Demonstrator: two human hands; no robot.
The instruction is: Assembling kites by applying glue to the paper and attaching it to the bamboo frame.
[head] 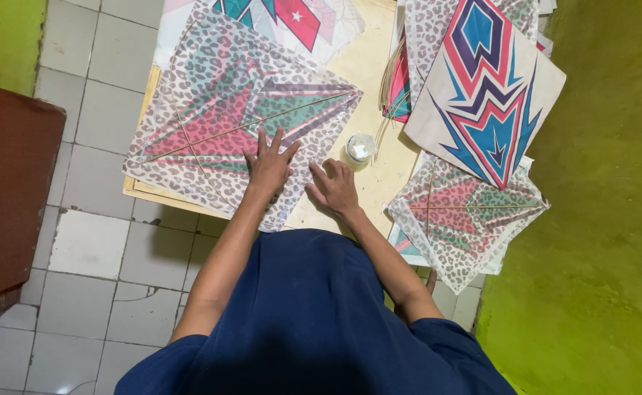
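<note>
Paper kite (226,110): leopard-spotted with pink and green panels, thin stick frame showing, lying flat on the pale tabletop (368,66).
Left hand (268,164): fingers spread wide, palm pressed on the kite's lower edge, gripping nothing.
Right hand (334,186): open, fingers loosely bent, resting at the kite's lower corner.
Small clear jar (360,149): just beyond right hand.
Finished kites (482,95): stacked at right.
Floor (109,241): pale tiles.

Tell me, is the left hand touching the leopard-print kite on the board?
Touching. The head view shows the left hand pressed flat, fingers spread, on the lower corner of the leopard-print kite; no gap shows between palm and paper.
</note>
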